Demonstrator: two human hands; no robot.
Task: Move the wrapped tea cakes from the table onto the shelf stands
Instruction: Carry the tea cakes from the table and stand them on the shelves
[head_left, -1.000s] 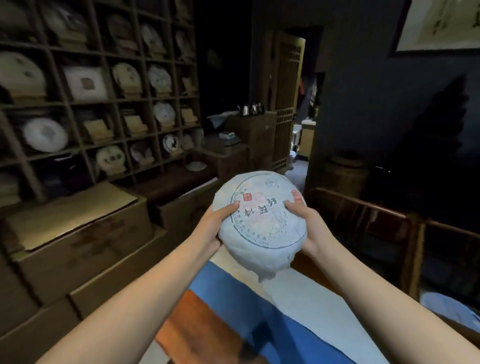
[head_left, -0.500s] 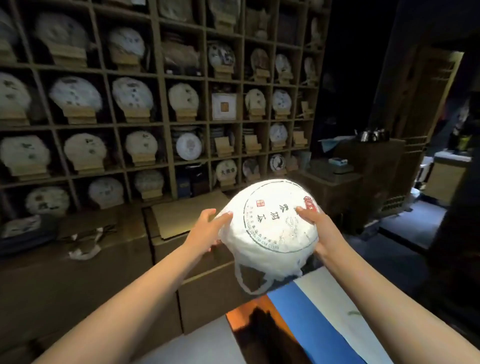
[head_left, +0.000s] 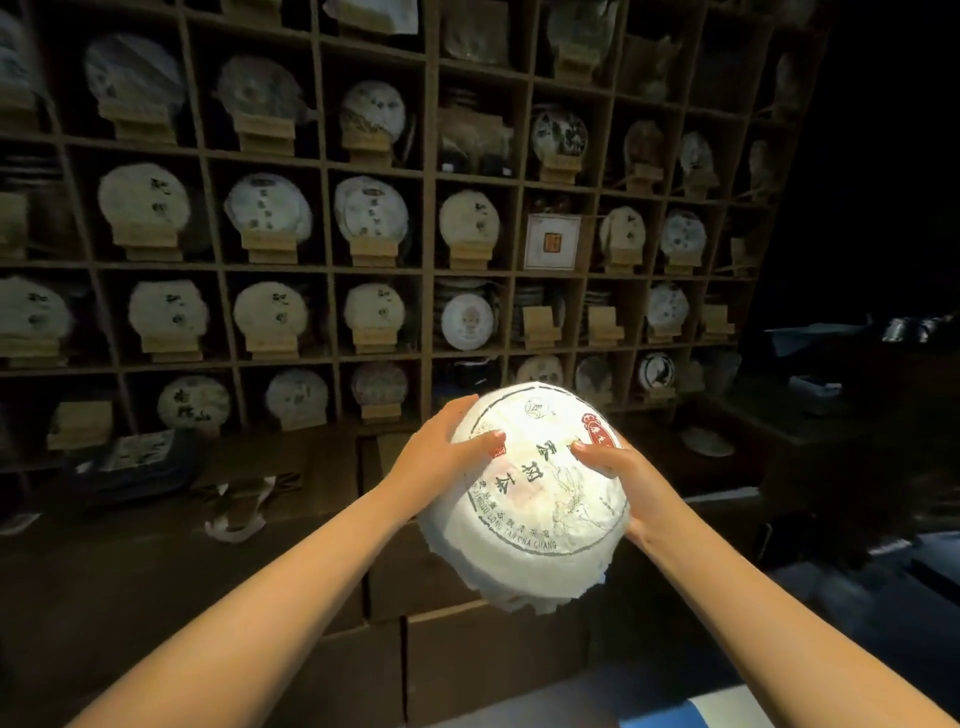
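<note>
Now seemingly nearer shelf (head_left: 322, 265), tea cake (head_left: 535, 499).

The tea cake (head_left: 530, 499) at centre frame is wrapped in thin white paper, matt, printed, with a crinkled, ragged lower edge. The shelf (head_left: 430, 218) across the upper frame looks like dull brown wood. Its stands (head_left: 270, 244) look like pale unvarnished wood. Boxes (head_left: 467, 660) at lower centre look like matt cardboard.

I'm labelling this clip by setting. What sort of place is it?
Most likely a tea shop or tea storeroom. A wall of wooden cubby shelves holds round paper-wrapped cakes on small stands, and both hands hold another wrapped tea cake with printed Chinese characters.
</note>
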